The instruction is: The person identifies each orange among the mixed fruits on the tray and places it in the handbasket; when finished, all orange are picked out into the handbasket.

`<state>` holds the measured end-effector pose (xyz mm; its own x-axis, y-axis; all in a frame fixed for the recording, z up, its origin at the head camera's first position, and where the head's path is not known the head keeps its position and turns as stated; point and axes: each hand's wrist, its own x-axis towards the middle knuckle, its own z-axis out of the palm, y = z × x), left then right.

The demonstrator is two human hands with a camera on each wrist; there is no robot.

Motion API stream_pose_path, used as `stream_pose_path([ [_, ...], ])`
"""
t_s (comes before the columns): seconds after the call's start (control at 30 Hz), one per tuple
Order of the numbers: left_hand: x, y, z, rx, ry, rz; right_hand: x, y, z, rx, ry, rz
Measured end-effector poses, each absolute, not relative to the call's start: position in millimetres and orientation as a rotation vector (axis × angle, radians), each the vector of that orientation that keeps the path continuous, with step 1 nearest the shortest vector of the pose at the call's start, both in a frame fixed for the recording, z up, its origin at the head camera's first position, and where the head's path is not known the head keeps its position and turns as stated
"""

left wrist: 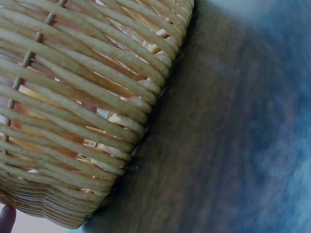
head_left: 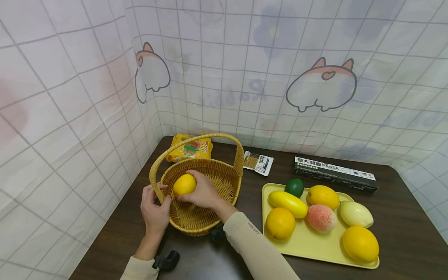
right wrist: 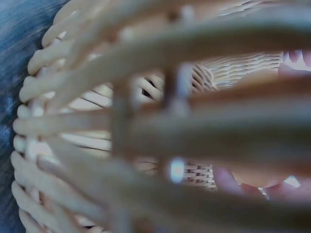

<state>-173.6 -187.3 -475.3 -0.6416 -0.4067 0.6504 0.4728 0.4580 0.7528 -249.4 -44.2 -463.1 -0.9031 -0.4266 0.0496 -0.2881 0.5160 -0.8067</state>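
Note:
A wicker basket [head_left: 224, 186] with a tall arched handle stands on the dark table, left of centre. My left hand [head_left: 155, 212] grips its left rim near the foot of the handle, thumb and fingers on either side. Over the basket's left part, my right hand [head_left: 203, 192] holds a yellow lemon [head_left: 184, 184] between thumb and fingers. In the left wrist view the woven basket side [left wrist: 82, 97] fills the left half. Through blurred wicker strands [right wrist: 194, 136] in the right wrist view, parts of fingers [right wrist: 226, 179] and the fruit show.
Right of the basket, a yellow tray [head_left: 308, 247] bears several fruits, among them an orange [head_left: 280, 223] and a peach [head_left: 322, 218]. Behind stand a yellow packet [head_left: 189, 147], a small sachet [head_left: 259, 162] and a black pasta box [head_left: 334, 174]. A gridded curtain [head_left: 224, 77] borders the table.

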Motion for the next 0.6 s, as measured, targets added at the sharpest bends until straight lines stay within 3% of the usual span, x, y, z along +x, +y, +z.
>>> stream_pose_path([
  [0.3, -172.5, -186.1, -472.4, -0.025, -1.873, -1.315, -250.5, -40.9, -461.2, -0.526, 2.526, -1.412],
  [0.6, -188.8, -199.1, -502.7, -0.008, -1.875, -1.311, -250.6, -40.0, -463.9, -0.536, 2.567, -1.392],
])
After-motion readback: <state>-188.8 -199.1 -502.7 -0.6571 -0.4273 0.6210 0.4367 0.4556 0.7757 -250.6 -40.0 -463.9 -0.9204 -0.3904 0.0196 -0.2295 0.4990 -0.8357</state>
